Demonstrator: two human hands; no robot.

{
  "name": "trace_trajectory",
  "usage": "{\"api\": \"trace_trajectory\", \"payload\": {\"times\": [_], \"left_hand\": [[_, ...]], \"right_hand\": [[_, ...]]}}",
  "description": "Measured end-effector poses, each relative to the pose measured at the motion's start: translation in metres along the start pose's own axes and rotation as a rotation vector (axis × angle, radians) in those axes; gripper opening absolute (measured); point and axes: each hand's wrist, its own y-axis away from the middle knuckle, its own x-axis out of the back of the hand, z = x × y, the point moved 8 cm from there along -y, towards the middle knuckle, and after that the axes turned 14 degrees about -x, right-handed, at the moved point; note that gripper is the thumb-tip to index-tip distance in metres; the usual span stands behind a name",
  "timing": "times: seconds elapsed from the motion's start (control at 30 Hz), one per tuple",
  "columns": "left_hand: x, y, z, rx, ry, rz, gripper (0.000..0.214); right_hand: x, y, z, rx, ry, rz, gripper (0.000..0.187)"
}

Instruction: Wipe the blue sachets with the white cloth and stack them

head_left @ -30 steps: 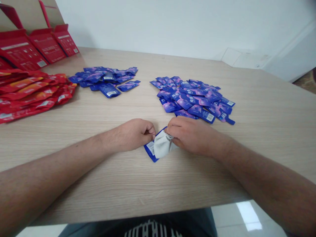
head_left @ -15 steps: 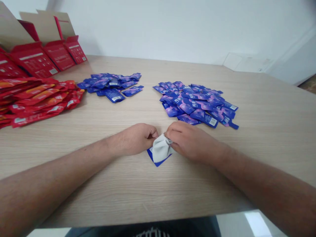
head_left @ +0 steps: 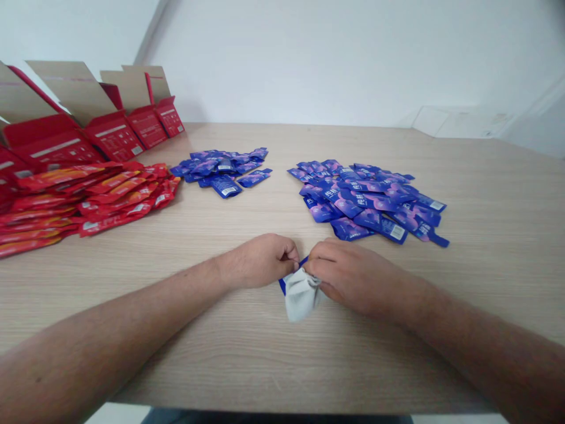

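Note:
Near the front middle of the table, my left hand point(head_left: 265, 262) is closed, its thumb and finger pinched at the edge of a small blue packet point(head_left: 282, 286). My right hand point(head_left: 353, 272) has its fingers closed on a bunched pale grey cloth point(head_left: 301, 299). The cloth covers most of the packet, so only strips of blue show at its left side and between the hands. Both hands are close together, fingertips nearly meeting over the packet.
Beyond my right hand lies a heap of blue-purple packets point(head_left: 364, 197). A smaller blue heap point(head_left: 220, 168) is farther left. Red-orange packets point(head_left: 119, 194) are piled at the left, with open red boxes point(head_left: 110, 132) standing behind them along the wall.
The view has shifted, so everything appears farther right and lower. The cloth now hangs past the packet's near corner, which showed before, and a blue strip shows between my hands.

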Motion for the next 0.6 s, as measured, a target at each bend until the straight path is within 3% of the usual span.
{"api": "trace_trajectory", "payload": {"times": [0.17,0.27,0.4,0.6], "left_hand": [[0.001,0.0,0.0,-0.007,-0.003,0.015,0.022],[0.001,0.0,0.001,0.008,-0.003,0.016,0.021],[0.0,0.0,0.0,0.011,0.008,0.019,0.022],[0.0,0.0,0.0,-0.001,-0.005,0.011,0.022]], "right_hand": [[0.003,-0.001,0.017,-0.091,0.01,0.033,0.009],[0.002,-0.002,0.011,-0.064,0.005,0.077,0.01],[-0.004,0.0,0.004,-0.009,-0.006,-0.006,0.009],[-0.003,-0.002,0.017,-0.095,-0.001,0.033,0.011]]}}
